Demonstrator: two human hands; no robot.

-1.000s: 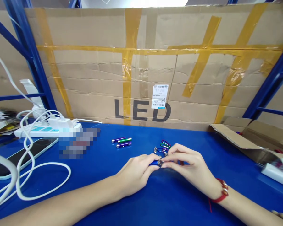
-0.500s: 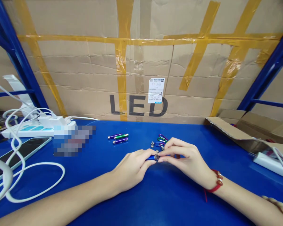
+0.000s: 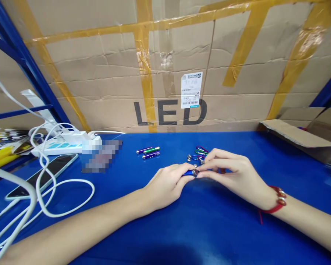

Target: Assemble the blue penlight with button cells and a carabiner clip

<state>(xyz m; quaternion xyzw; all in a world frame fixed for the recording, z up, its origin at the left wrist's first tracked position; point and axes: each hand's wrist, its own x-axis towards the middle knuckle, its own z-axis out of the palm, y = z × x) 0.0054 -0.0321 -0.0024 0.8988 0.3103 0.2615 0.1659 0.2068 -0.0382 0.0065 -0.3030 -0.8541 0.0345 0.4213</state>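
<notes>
My left hand [image 3: 165, 186] is closed around a small blue pen-sized flashlight [image 3: 188, 173], with most of its body hidden in the fingers. The thumb and fingertips of my right hand [image 3: 235, 171] pinch the silver end piece [image 3: 195, 172] of that tube. Just beyond the fingertips lie small silver caps [image 3: 189, 158] and coloured carabiner clips [image 3: 201, 150], partly covered by my right hand. Farther left, three similar slim tubes, purple and green [image 3: 151, 155], lie side by side on the blue table [image 3: 143, 235].
On the left are a white power strip [image 3: 57, 147], looping white cables [image 3: 92, 191], a phone [image 3: 44, 176] and a blurred-out flat item [image 3: 103, 156]. An open cardboard box [image 3: 295, 136] sits at right. A large taped carton [image 3: 110, 81] stands behind the table.
The camera view has turned, so the scene sits further right and higher in the lower part. Both hands keep the same grip on the flashlight and its silver end.
</notes>
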